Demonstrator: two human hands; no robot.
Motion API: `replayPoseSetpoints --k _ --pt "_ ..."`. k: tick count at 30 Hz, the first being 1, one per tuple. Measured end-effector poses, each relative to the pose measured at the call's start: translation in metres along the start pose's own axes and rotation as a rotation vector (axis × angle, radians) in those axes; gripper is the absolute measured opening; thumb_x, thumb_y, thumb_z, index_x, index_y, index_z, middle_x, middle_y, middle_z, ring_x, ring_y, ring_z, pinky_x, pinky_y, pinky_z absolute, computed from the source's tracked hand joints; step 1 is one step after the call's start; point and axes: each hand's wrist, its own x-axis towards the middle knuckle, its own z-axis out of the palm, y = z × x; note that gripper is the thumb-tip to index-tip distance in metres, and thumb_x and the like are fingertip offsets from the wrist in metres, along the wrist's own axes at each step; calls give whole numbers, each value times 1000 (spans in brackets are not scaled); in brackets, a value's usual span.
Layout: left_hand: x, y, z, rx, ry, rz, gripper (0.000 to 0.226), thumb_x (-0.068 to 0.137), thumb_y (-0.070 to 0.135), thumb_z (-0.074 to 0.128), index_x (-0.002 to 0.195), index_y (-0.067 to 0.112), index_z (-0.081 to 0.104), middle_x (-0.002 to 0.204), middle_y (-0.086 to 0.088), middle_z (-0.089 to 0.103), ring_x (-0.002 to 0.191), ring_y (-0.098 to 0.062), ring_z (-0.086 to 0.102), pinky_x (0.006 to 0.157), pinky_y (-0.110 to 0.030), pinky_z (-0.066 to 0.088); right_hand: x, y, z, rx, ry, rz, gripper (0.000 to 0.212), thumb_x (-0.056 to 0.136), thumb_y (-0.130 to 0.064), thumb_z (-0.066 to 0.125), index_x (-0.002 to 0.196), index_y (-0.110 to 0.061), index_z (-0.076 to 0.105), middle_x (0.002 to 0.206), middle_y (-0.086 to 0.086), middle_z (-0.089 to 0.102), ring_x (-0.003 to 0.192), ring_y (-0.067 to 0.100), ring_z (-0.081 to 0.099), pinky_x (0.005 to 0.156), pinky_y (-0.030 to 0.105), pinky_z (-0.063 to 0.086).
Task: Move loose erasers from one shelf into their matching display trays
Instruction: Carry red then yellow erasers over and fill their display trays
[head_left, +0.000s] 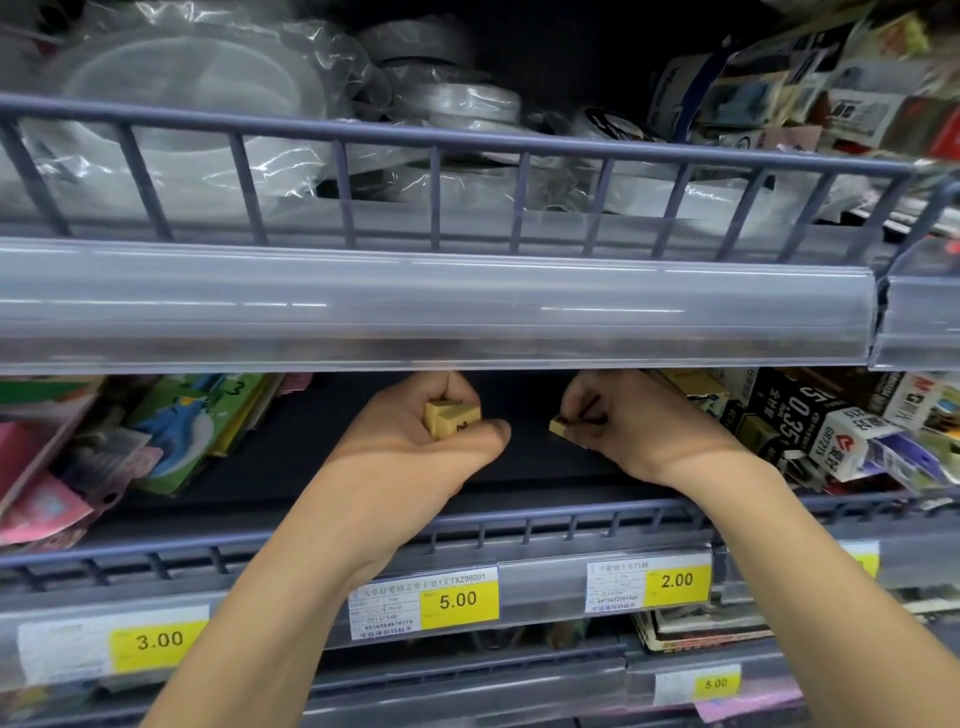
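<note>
Tan erasers (451, 417) gripped in left hand (415, 431); right hand (618, 423) pinches another eraser (558, 427).

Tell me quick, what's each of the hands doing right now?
Left hand: closed around a bunch of tan erasers.
Right hand: pinching a single tan eraser at its fingertips.
</note>
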Motion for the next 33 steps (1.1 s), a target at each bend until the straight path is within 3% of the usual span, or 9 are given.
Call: replayPoseSetpoints --k 4,8,12,17,21,24,27,30,33 --pt "-1 0 -1 16 5 0 34 62 52 71 79 25 59 61 8 46 60 -17 40 62 -37 40 0 -4 -4 44 -98 172 47 85 -29 76 129 -19 62 118 -1 68 110 18 61 100 30 47" --pt "-4 0 -2 38 -20 -6 26 69 47 72 80 27 60 61 10 48 62 -16 42 62 -37 45 -5 -7 -4 47 -123 202 34 79 -26 80 111 -26 69 105 -4 69 99 18 63 91 30 52" --pt "-10 1 -3 40 -39 27 26 71 47 72 82 27 59 58 11 48 54 -13 41 53 -34 42 -11 -8 -3 36 -108 151 28 75 -19 82 86 -34 60 93 -9 64 90 18 64 82 28 52" --pt "-13 5 -5 11 -48 49 23 73 48 70 77 29 58 56 12 46 52 -13 40 53 -34 40 -32 -13 -6 248 37 89 27 83 -17 79 101 -33 67 95 -10 66 94 13 65 83 22 51" --pt "-24 9 -10 -37 -57 109 23 76 46 71 75 27 57 57 8 47 54 -14 41 53 -34 39 -70 -35 -11 540 267 -108 21 87 -16 74 99 -32 71 92 -3 72 68 9 66 64 22 54" --pt "-44 9 -16 -121 -122 185 28 75 47 73 75 24 56 60 9 46 52 -13 39 48 -24 35 -101 -51 -3 712 277 -191 19 89 -11 71 104 -23 70 88 3 73 62 13 67 61 24 55" --pt "-72 -2 -19 -180 -218 197 31 77 46 74 77 22 55 68 -6 46 56 -18 38 48 -32 32 -135 -59 18 855 260 -222 18 88 -12 70 105 -17 70 88 9 71 65 23 66 60 29 55" --pt "-100 -27 -18 -213 -309 98 32 80 49 76 81 23 57 79 -18 44 58 -21 36 52 -40 29 -165 -56 49 954 222 -169 22 85 -15 70 106 -15 70 87 10 71 65 23 65 58 29 54" --pt "-125 -69 -11 -189 -331 -67 32 78 49 76 81 22 58 74 -14 47 57 -19 38 50 -33 30 -187 -45 95 1053 139 -21 27 82 -14 69 109 -11 68 86 10 72 63 14 64 53 27 52"
